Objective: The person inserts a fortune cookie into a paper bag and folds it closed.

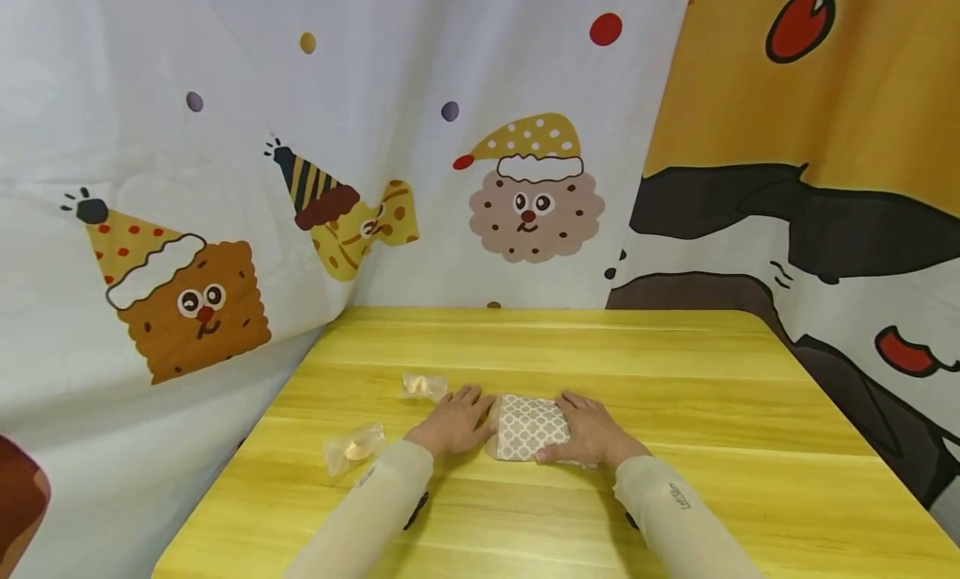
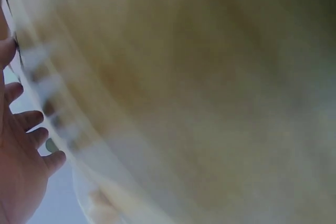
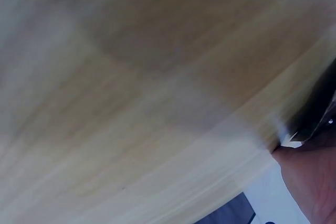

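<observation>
A flat, folded packet (image 1: 528, 429) with a white-and-beige lattice pattern and a plain tan left edge lies on the wooden table. My right hand (image 1: 596, 429) grips its right end, thumb on the near side and fingers over the far side. In the right wrist view, part of that hand (image 3: 310, 177) shows beside a dark, shadowed shape. At the packet's left edge, my left hand (image 1: 453, 421) rests palm down, thumb right at the edge. The left wrist view has this hand's fingers (image 2: 39, 137) spread and fairly straight.
Two small clear wrappers with something pale inside lie left of the packet: one (image 1: 424, 386) beyond my left hand, the other (image 1: 354, 450) beside my left sleeve. A printed cloth (image 1: 405, 79) hangs behind the yellow wood-grain table (image 1: 555, 346) and along its left side.
</observation>
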The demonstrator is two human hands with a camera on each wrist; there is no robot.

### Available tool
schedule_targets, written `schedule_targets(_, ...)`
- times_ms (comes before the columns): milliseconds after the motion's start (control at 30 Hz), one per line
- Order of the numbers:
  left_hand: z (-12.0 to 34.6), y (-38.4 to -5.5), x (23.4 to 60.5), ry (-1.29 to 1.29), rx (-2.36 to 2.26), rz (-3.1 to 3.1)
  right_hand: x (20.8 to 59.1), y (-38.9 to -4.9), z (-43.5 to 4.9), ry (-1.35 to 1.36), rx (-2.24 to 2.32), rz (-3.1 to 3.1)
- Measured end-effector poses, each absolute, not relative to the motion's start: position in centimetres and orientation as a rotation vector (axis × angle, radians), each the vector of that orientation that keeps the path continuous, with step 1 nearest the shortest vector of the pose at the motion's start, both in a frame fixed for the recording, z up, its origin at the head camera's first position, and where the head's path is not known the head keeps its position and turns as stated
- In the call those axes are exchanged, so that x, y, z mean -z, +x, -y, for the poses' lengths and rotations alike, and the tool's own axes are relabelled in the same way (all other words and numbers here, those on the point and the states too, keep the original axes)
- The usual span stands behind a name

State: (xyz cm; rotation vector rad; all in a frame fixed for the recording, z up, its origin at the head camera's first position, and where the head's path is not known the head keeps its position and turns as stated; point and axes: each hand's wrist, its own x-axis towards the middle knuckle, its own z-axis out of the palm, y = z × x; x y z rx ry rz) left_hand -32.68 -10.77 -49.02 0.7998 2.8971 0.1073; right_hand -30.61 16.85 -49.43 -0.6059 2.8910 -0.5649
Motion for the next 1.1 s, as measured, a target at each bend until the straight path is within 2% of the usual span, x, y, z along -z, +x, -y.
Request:
schedule_targets(433,10.5,-32.0,47.5,0.82,-0.706,-2.9,49.6,-30.8,-17.0,-0.591,0.537,-2.883)
schedule_targets(833,9.1,-31.7,47.6,0.603,-1.252,-2.748,49.5,-30.7,-16.7,-0.578,0.558,-2.885)
schedule_targets(1100,8.8,-32.0,48.3,0.474,-1.351,-2.711,49.7,-30.8,-16.7,-0.571,0.547,-2.887)
